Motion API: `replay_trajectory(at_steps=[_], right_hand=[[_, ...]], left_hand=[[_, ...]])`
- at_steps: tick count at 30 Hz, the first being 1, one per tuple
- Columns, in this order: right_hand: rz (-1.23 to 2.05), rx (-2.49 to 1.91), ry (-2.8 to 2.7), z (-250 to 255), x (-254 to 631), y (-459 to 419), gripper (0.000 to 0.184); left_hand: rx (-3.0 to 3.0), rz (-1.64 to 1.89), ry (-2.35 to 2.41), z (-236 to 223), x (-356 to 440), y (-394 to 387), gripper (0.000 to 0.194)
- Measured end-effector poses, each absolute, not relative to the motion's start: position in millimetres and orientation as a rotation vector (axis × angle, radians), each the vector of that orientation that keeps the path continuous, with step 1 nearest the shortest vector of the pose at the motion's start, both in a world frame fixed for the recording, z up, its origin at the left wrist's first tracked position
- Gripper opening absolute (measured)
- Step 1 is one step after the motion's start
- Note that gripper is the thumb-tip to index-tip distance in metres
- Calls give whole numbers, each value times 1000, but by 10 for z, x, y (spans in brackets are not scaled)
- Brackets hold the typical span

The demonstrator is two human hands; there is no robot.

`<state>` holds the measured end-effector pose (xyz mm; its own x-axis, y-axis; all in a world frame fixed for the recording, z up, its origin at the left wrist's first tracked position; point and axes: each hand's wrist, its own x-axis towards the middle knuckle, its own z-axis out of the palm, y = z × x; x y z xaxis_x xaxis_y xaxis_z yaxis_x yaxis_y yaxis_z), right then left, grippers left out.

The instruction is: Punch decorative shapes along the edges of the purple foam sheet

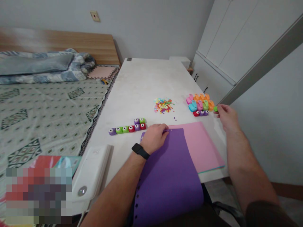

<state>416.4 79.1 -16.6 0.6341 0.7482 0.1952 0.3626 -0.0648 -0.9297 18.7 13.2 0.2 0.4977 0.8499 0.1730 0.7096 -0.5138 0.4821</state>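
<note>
My left hand (154, 137) rests with fingers curled on the top edge of a purple foam sheet (168, 176) that hangs over the table's near edge. Under it lies a pink sheet (201, 142). My right hand (226, 116) is at the table's right edge, its fingers pinched on a small green paper punch (215, 108) beside a cluster of coloured punches (200, 104). A row of small purple, green and red punches (129, 127) lies left of my left hand. A pile of coloured paper cut-outs (163, 105) sits mid-table.
The white table (142, 82) runs away from me, with a bed (47, 104) along its left side and white cabinets (227, 41) on the right. A white device (91, 176) lies at the near left corner beside coloured books (54, 162).
</note>
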Motion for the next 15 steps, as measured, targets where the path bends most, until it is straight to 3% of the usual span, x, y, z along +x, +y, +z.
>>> replay_trajectory(at_steps=[15], right_hand=[[122, -2001, -1239, -502, 4349, 862, 41]], left_hand=[[2398, 546, 1308, 5, 191, 132, 18]])
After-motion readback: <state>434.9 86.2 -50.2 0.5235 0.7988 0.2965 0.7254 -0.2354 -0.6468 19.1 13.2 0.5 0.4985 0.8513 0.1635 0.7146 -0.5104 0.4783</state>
